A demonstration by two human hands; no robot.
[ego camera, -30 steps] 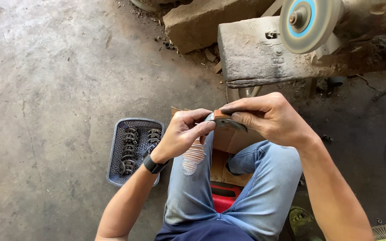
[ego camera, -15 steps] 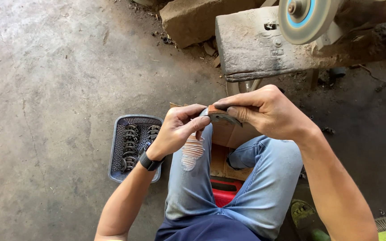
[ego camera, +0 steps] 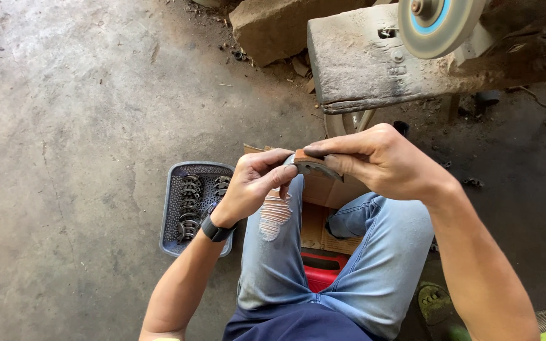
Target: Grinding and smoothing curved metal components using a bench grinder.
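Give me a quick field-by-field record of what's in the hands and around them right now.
Left hand: pinching the left end of the curved metal part
Right hand: gripping the same part from above, over its right side
Curved metal part: arc-shaped, grey with a brown-orange edge, held above the knees
Basket: grey plastic, on the concrete floor beside the left leg, holding rows of similar curved parts
Grinding wheel: grey disc with blue centre, mounted on a worn bench ahead
Cardboard: under the hands

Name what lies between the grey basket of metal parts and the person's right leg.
In the head view, the left leg in torn jeans lies between the grey basket and the right leg, with the left forearm above it.
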